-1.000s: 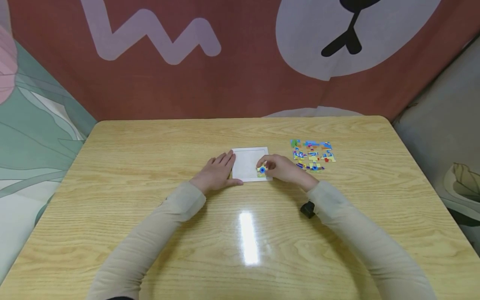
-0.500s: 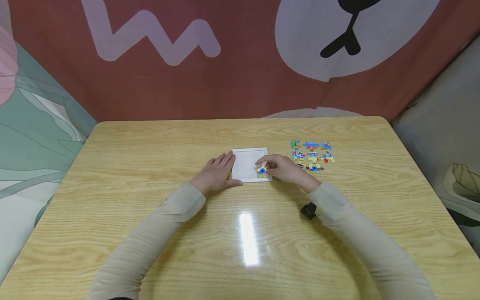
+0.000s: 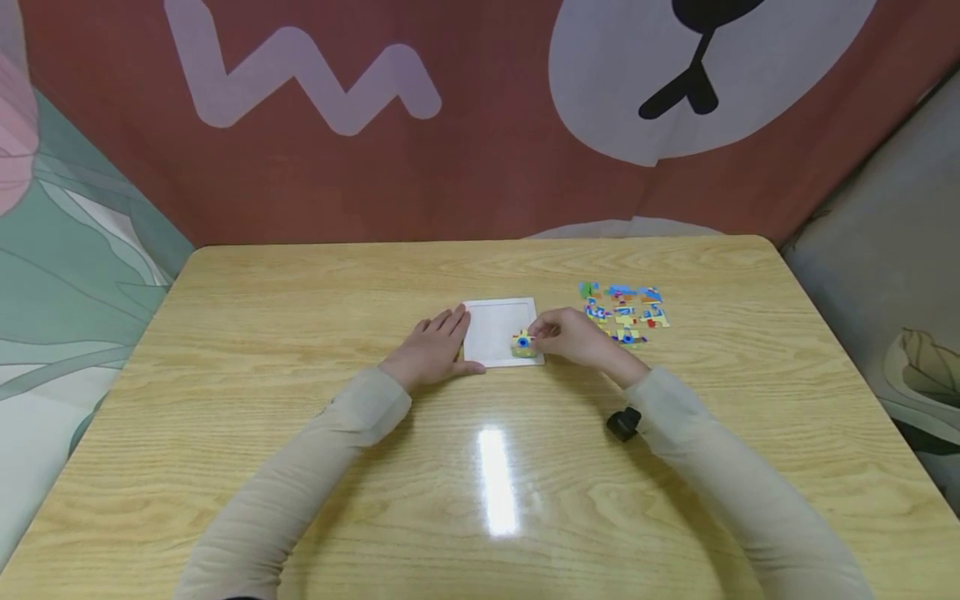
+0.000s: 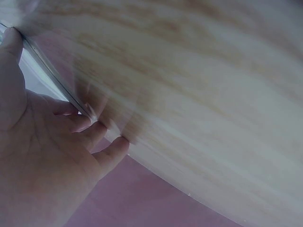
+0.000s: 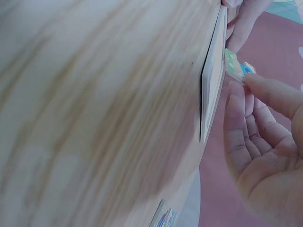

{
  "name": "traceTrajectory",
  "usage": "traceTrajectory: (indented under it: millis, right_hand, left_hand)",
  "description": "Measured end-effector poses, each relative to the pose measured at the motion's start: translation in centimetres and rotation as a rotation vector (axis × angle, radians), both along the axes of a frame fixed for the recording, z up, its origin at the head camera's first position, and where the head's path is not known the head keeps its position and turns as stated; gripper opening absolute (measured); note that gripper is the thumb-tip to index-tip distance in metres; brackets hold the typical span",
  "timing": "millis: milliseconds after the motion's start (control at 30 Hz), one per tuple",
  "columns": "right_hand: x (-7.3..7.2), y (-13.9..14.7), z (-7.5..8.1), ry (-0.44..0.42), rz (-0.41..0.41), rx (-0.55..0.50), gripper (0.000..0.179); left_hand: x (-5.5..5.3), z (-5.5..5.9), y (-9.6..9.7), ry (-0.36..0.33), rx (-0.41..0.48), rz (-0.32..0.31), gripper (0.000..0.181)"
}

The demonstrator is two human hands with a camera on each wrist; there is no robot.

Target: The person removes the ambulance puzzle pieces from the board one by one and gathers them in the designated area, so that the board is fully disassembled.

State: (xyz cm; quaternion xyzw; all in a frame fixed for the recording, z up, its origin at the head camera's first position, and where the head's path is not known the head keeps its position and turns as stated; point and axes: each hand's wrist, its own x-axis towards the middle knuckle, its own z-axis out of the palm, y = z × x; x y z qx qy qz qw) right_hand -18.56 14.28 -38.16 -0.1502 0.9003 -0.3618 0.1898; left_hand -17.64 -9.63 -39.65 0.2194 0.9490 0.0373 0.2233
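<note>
A white puzzle tray [image 3: 495,329] with a raised rim lies flat on the wooden table. My left hand [image 3: 431,343] rests along its left edge, fingers straight and thumb at the near left corner; the left wrist view shows the fingertips against that edge. Over the tray's near right corner, my right hand [image 3: 573,337] pinches a puzzle piece [image 3: 522,343] that is yellow and green with a blue round mark. In the right wrist view the piece [image 5: 234,66] is tilted between thumb and fingers, above the tray rim [image 5: 211,80].
Several colourful puzzle pieces [image 3: 624,310] lie in rows right of the tray, partly behind my right hand. A black object [image 3: 624,423] is at the right wrist. The table [image 3: 315,292] meets a red patterned backdrop [image 3: 480,192] at its far edge.
My right hand's fingers have drawn together at the piece's right side, and the piece now looks tilted. The left hand and tray stay put, while the head view has shifted slightly.
</note>
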Motion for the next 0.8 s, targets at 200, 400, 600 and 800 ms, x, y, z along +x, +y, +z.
traceTrajectory:
  millis: [200, 400, 600, 800]
  right_hand:
    - [0.3, 0.9, 0.1, 0.029, 0.008, -0.026, 0.013]
    - [0.5, 2.3, 0.6, 0.021, -0.035, -0.051, 0.016]
    - [0.7, 3.9, 1.1, 0.028, -0.053, -0.069, 0.018]
    - [0.7, 5.3, 1.4, 0.023, -0.090, -0.113, 0.022]
  left_hand:
    - [0.1, 0.0, 0.0, 0.007, -0.001, -0.005, 0.094]
    - [0.1, 0.1, 0.0, 0.001, 0.003, -0.005, 0.094]
    - [0.3, 0.2, -0.1, 0.004, 0.011, -0.012, 0.093]
    - [0.3, 0.3, -0.1, 0.010, 0.016, -0.014, 0.093]
